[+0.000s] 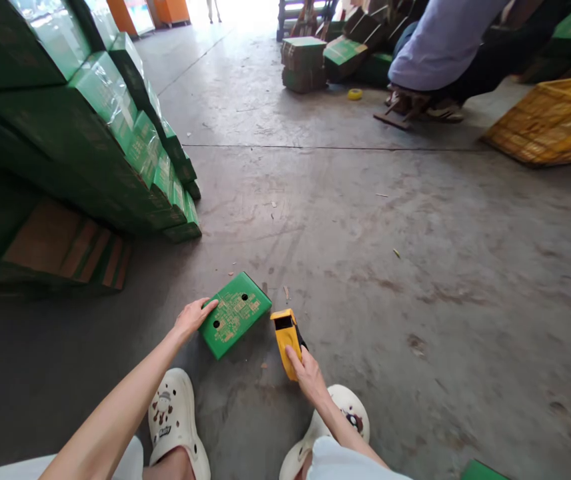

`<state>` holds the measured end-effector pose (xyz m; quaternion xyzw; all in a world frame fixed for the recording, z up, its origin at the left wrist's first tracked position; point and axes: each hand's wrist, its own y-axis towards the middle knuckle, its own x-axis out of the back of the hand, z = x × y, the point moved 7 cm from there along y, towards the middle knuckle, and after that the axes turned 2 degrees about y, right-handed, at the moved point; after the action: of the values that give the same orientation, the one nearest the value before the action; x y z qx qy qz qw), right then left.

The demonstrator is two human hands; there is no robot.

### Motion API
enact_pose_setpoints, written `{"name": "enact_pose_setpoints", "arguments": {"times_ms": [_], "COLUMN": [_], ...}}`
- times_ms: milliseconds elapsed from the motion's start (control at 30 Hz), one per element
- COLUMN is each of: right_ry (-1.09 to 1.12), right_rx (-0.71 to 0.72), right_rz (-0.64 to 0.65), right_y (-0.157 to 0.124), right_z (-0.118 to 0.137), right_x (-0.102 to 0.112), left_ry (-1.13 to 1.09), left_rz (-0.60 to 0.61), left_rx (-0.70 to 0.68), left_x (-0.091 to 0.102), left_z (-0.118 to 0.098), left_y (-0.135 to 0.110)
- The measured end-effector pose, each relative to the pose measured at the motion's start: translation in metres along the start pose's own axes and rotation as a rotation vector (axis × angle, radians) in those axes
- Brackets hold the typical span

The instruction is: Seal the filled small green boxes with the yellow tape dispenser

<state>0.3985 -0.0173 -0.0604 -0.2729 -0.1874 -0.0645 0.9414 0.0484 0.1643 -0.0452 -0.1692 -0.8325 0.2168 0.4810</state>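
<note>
So the left grip [194, 318] is resting on the left edge of a flat green cardboard box with two round holes [235, 317], probably steadying it. Most fingers are hiding, so I can't tell how far it's closing. The box is lying just right of that grip. The right grip [310, 375] is wrapping snugly around a yellow-and-black handheld tool [285, 339], likely leaving its dark end unblocked, near the box. Scuffed grey concrete floor [365, 213] is running under both grips. Beyond the left grip, shiny green cardboard cartons [103, 100] are standing in stacks; well beyond the right grip, a person in a lilac top [440, 50] is sitting low, and a yellow plastic crate [553, 127] is standing farther right.
</note>
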Motion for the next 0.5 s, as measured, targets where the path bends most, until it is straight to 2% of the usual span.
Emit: {"name": "enact_pose_setpoints", "arguments": {"times_ms": [67,167,267,333,400,500], "right_ry": [0.047,0.148,0.145,0.105,0.098,0.091], "right_rx": [-0.026,-0.043,-0.007,0.014,0.009,-0.024], "right_rz": [0.002,0.041,0.014,-0.034,-0.06,-0.065], "right_y": [0.0,-0.003,-0.004,-0.004,-0.002,0.002], "right_z": [-0.003,0.001,0.01,0.011,0.007,-0.004], "right_x": [0.002,0.0,0.003,0.008,0.011,0.013], "left_ry": [0.025,0.09,0.265,0.414,0.502,0.557], "left_rz": [-0.04,-0.039,-0.099,-0.197,-0.236,-0.198], "left_rx": [-0.084,-0.227,-0.248,-0.19,-0.2,-0.244], "left_x": [0.004,-0.001,-0.023,-0.04,-0.059,-0.076], "left_z": [-0.009,-0.043,-0.083,-0.102,-0.116,-0.124], "left_y": [0.0,0.002,-0.003,-0.013,-0.024,-0.035]}}
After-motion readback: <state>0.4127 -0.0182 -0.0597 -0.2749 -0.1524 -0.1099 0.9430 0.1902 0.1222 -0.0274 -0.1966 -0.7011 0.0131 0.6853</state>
